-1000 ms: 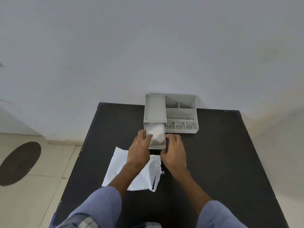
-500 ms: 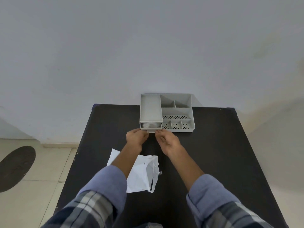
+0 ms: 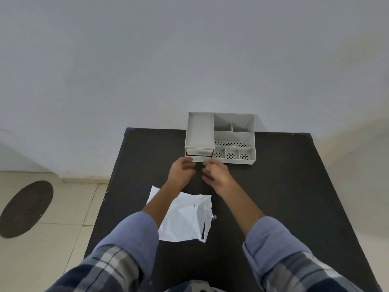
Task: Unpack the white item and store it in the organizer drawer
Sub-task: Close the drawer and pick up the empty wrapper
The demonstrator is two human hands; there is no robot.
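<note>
A grey desk organizer [image 3: 233, 135] stands at the far edge of the black table [image 3: 284, 186], against the wall. Its drawer [image 3: 199, 155] on the left side is pushed in, with only the front face showing; the white item inside is hidden. My left hand [image 3: 182, 170] and my right hand [image 3: 215, 172] hover just in front of the drawer, fingers loosely curled, holding nothing. The left fingertips are close to the drawer front. The empty white packaging bag [image 3: 185, 216] lies flat on the table under my left forearm.
A small metal bit [image 3: 214, 217] lies by the bag's right edge. The organizer's open compartments [image 3: 232, 153] sit to the right of the drawer. The table's left edge drops to a tiled floor with a dark round mat [image 3: 25, 207].
The drawer, open with the white item inside one second ago, has been pushed shut. Both hands have come off it and drawn slightly back toward me.
</note>
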